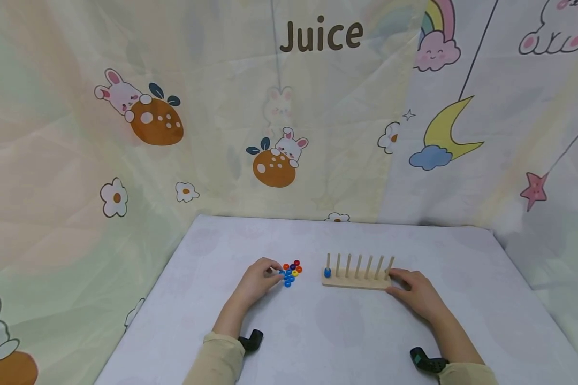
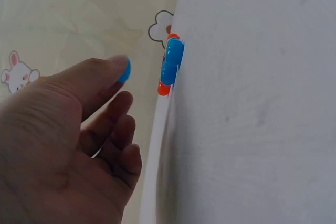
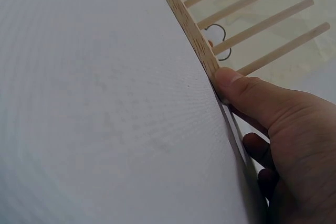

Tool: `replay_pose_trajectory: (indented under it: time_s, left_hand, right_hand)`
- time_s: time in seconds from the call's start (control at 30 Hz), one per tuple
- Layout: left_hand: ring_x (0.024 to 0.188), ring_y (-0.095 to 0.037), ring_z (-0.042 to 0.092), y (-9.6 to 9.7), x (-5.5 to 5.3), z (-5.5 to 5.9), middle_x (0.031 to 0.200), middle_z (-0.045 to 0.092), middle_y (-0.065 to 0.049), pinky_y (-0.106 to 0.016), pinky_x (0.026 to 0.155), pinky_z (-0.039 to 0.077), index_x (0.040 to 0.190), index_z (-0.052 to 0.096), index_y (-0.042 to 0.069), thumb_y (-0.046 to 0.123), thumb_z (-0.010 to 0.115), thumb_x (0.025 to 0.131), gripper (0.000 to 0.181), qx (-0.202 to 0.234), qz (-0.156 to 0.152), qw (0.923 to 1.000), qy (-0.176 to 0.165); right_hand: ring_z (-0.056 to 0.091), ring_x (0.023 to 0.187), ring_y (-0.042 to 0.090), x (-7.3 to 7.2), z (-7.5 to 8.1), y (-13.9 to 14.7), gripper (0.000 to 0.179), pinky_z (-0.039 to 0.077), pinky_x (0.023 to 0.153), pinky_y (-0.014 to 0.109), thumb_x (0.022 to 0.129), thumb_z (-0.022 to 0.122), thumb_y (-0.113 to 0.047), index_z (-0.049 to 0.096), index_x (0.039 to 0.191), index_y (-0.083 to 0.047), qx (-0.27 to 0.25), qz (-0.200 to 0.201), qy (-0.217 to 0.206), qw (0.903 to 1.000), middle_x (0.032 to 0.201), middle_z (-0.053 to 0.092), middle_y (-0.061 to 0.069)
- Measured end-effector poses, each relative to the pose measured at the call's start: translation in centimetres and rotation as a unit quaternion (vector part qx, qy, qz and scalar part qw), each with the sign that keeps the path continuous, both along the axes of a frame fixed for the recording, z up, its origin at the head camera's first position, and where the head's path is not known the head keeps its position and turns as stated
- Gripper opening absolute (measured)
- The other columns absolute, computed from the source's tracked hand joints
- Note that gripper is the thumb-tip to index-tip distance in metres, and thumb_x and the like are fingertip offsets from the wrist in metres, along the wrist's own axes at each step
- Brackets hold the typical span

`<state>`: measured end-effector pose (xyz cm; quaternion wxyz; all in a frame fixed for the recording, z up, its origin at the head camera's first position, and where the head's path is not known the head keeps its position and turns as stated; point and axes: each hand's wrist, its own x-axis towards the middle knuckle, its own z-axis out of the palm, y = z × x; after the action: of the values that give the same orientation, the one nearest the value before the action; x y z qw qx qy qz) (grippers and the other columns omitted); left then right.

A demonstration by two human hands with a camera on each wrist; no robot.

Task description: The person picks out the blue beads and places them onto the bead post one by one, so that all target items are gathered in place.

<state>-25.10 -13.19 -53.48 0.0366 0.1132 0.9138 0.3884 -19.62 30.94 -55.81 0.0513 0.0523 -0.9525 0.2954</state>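
Note:
My left hand (image 1: pixel 257 282) pinches a blue bead (image 2: pixel 125 71) between thumb and index finger. It is at the left side of a small cluster of beads (image 1: pixel 289 278) in blue, red, orange, yellow and dark blue. A wooden peg board (image 1: pixel 355 284) with several upright pegs lies to the right of the cluster. On its leftmost peg sits blue beadwork (image 1: pixel 327 273) near the base. With thumb and fingers, my right hand (image 1: pixel 417 293) holds the board's right end; in the right wrist view the thumb (image 3: pixel 229 78) presses on the board's front edge.
A white cloth covers the table (image 1: pixel 337 331), whose far edge meets a printed curtain (image 1: pixel 212 133) with rabbits, flowers and a moon. Dark devices are strapped at the left wrist (image 1: pixel 251 340) and the right wrist (image 1: pixel 428 361).

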Motion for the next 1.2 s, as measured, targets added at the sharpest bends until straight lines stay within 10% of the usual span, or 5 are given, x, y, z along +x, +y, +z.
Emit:
replay_pose_trajectory:
  time_s: [0.7, 1.2]
  left_hand:
    - [0.092, -0.012, 0.057, 5.0, -1.9, 5.7, 0.099, 0.066, 0.013, -0.028, 0.076, 0.051, 0.114, 0.066, 0.030, 0.038, 0.068, 0.094, 0.022, 0.011, -0.082, 0.9962, 0.024]
    - [0.089, -0.011, 0.057, 8.1, -1.9, 7.0, 0.098, 0.066, 0.012, -0.025, 0.072, 0.050, 0.114, 0.069, 0.028, 0.040, 0.066, 0.095, 0.023, 0.039, -0.120, 0.9917, 0.026]
  right_hand:
    - [0.054, 0.116, 0.038, -0.1, -0.1, 0.3, 0.057, 0.041, 0.095, 0.061, 0.087, 0.072, -0.045, 0.061, 0.133, -0.013, -0.001, 0.003, 0.008, 1.0000, 0.136, 0.060, 0.016]
    - [0.054, 0.117, 0.039, -0.1, -0.3, 0.1, 0.055, 0.040, 0.096, 0.061, 0.087, 0.073, -0.041, 0.061, 0.133, -0.012, -0.007, 0.006, 0.015, 0.9999, 0.136, 0.060, 0.017]
